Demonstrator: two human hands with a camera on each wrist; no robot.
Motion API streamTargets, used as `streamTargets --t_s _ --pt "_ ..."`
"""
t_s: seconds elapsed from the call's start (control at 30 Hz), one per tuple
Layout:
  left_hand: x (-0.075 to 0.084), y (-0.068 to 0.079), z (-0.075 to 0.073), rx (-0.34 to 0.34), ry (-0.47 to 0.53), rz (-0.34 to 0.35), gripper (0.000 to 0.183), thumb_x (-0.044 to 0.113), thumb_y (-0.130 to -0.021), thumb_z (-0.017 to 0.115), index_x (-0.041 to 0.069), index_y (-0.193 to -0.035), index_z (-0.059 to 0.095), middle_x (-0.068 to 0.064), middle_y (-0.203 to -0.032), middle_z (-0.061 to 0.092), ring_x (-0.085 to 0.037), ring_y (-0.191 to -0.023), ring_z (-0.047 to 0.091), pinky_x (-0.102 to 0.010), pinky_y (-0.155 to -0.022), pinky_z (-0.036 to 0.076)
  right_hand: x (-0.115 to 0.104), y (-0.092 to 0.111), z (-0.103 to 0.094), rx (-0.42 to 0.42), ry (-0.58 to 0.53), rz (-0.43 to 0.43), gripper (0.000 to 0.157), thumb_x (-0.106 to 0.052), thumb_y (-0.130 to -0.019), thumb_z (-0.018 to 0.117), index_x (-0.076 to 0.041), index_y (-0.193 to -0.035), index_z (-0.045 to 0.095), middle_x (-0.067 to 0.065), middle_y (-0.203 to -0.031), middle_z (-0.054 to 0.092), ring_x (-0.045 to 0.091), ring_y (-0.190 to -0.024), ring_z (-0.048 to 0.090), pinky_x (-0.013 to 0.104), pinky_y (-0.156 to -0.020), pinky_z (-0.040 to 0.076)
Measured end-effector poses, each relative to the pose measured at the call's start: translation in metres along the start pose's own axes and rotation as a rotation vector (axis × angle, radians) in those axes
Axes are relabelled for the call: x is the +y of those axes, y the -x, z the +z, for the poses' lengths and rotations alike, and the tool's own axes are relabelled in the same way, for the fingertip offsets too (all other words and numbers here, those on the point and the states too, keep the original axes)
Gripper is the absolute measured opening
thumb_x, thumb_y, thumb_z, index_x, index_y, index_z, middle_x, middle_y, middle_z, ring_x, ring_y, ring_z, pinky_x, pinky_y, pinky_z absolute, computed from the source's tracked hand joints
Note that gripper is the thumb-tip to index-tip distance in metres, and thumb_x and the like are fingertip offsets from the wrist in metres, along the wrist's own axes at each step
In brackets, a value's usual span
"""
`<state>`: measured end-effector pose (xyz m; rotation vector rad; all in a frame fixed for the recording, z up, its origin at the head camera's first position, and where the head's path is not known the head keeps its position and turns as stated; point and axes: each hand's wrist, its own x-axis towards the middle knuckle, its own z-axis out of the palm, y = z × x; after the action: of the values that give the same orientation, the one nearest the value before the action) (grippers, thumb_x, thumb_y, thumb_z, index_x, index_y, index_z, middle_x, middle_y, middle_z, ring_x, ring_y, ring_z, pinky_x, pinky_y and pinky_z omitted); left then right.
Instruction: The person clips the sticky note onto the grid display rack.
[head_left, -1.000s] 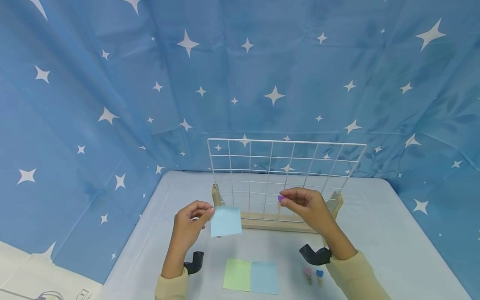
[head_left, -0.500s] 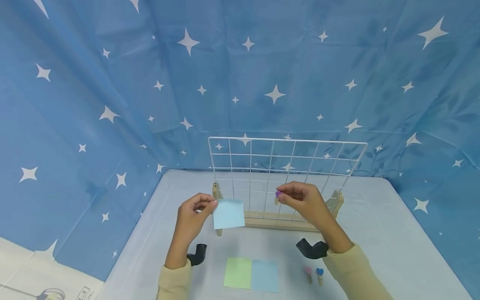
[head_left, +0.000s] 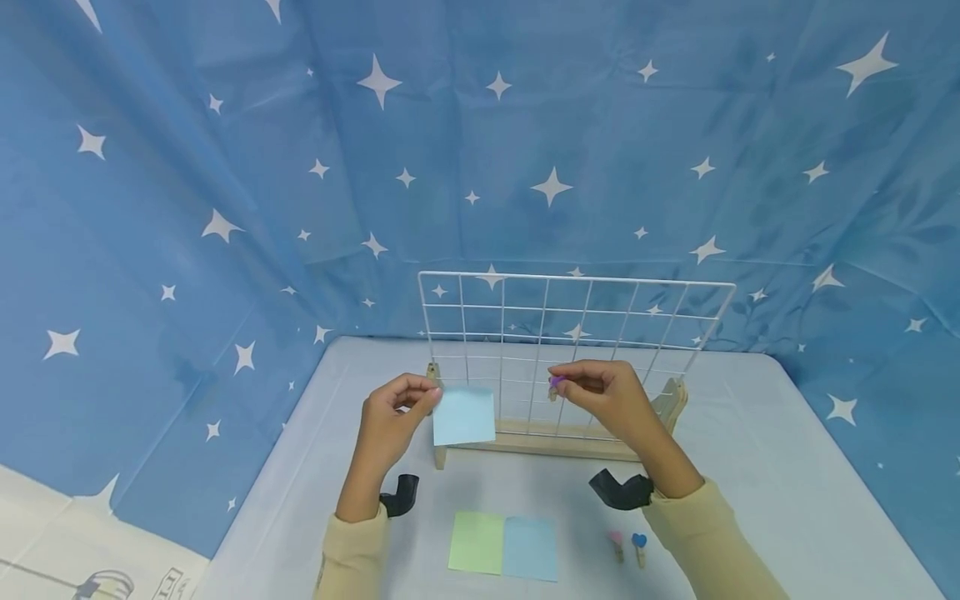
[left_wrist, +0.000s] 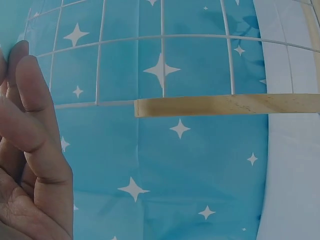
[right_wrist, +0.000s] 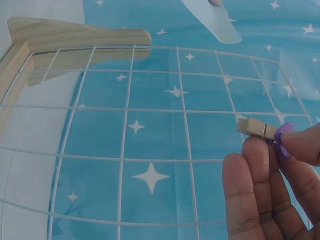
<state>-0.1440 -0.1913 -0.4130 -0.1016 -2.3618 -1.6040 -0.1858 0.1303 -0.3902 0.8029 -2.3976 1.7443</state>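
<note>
In the head view, the person's left hand (head_left: 392,421) is pinching a blue note (head_left: 465,417) in front of the wire grid's (head_left: 577,277) left end; the right hand (head_left: 613,402) is pinching a purple-heart clothespin (head_left: 556,382) near its middle. In the left wrist view, a wooden foot (left_wrist: 225,105) is standing right of the left hand. In the right wrist view, the clothespin's wooden tip is pointing left.

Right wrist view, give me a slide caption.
Right hand pinches a wooden clothespin with a purple top near a white wire grid.
</note>
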Motion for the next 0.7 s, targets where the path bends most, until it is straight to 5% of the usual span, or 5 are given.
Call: streamTargets --t_s 0.7 --pt "0.014 -0.017 0.003 -0.007 0.011 0.056 0.015 0.021 -0.104 0.076 0.007 -0.107 0.079 -0.003 -0.093 0.074 -0.016 -0.09 0.067 -0.035 -0.082 0.051 -0.012 -0.009 0.002 0.075 0.049 0.007 0.015 0.0 -0.101 0.074 0.006 -0.114 0.077 0.018 -0.105 0.08 0.008 -0.091 0.076 0.019 -0.085 0.06"
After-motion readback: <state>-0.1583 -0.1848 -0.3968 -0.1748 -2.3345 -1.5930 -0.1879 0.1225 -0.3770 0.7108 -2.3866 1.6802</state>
